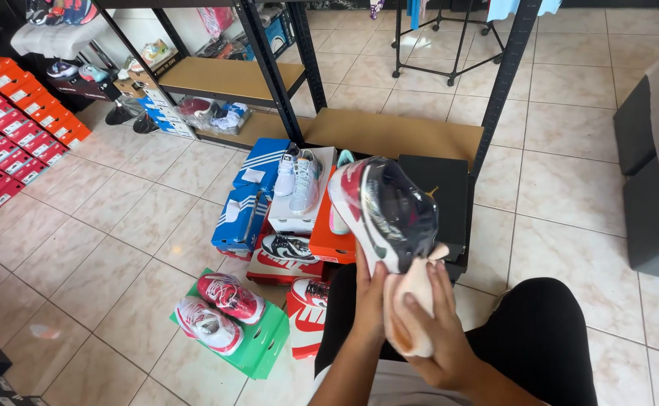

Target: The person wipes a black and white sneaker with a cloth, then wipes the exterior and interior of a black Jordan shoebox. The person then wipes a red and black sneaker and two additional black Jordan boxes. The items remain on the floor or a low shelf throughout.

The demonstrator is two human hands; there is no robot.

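A sneaker wrapped in clear plastic (384,209), red, white and dark, is held up over my lap with its white sole facing left. My left hand (369,297) grips its lower end from the left. My right hand (436,331) presses a pale cloth (409,308) against the shoe's bottom end, fingers curled around the cloth. My legs in black trousers (540,338) are below.
Shoe boxes sit on the tiled floor ahead: blue ones (248,203), an orange one (331,233), a black one (438,188), a green one (258,342) carrying a pink pair (220,308). A black metal shelf (269,75) stands behind, red boxes (13,128) at left, a grey seat (657,188) at right.
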